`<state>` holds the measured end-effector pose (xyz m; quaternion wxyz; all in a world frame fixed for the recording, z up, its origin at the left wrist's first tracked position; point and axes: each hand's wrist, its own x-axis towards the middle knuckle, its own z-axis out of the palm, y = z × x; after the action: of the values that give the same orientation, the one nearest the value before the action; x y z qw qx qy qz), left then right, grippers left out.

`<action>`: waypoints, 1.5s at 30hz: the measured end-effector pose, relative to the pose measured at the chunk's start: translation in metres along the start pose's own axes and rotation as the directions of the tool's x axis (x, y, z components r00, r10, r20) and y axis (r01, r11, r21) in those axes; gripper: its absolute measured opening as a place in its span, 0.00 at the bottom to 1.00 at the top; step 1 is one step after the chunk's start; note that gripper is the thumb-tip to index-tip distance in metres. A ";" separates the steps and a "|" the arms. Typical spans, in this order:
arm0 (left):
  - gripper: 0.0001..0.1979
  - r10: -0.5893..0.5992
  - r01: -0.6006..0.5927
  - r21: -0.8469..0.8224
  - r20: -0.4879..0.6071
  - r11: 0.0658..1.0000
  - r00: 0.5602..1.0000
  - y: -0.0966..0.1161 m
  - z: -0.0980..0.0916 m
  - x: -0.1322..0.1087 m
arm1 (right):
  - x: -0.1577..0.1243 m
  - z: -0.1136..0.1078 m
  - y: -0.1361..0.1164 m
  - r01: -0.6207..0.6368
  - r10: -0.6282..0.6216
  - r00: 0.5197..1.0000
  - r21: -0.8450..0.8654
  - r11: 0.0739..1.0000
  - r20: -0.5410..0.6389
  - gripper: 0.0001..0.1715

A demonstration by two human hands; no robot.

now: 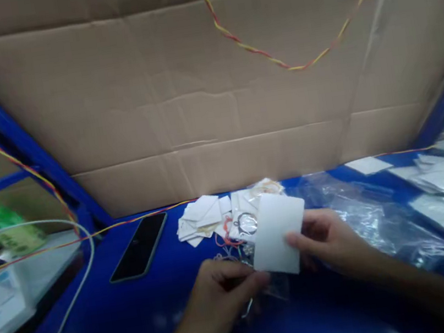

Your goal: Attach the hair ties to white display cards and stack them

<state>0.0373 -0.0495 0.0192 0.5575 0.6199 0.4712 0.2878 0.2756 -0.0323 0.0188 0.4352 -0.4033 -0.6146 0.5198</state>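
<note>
Right hand (pixel 328 239) pinches a blank white card (pixel 277 233); left hand (pixel 220 295) seemingly closed on a small bag (pixel 275 286).

A black phone (pixel 139 252) lies on the blue desk (pixel 115 321) at lower left. Cardboard (pixel 194 92) fills the upper frame, a red-yellow wire (pixel 273 61) drooping across it. Clear plastic bags (pixel 439 200) lie at right.

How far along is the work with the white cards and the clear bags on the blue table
Done: nothing clearly finished shows. In hand: the right hand holds a white card, while the left hand pinches a small clear bag; whether the card is going in is unclear. Left: a loose pile of white cards and small wire pieces lies behind the hands.
</note>
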 end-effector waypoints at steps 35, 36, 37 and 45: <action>0.18 0.086 -0.077 0.112 -0.080 0.991 0.993 0.006 0.000 -0.004 | -0.006 0.012 -0.004 0.062 -0.061 0.998 0.103 0.993 -0.010 0.16; 0.19 0.093 -0.082 0.113 -0.094 0.990 0.991 0.007 0.000 -0.004 | -0.006 0.011 -0.004 0.061 -0.063 0.998 0.088 0.994 0.014 0.18; 0.19 0.099 -0.088 0.109 -0.105 0.990 0.990 0.007 0.000 -0.004 | -0.005 0.010 -0.004 0.061 -0.064 0.998 0.070 0.996 0.030 0.20; 0.17 0.063 -0.060 0.027 -0.134 0.998 0.989 0.010 0.000 -0.002 | -0.001 0.007 0.000 0.092 -0.083 0.988 0.067 0.994 -0.131 0.29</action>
<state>0.0389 -0.0505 0.0292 0.5081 0.6197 0.4917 0.3407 0.2691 -0.0354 0.0183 0.5104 -0.3924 -0.5833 0.4953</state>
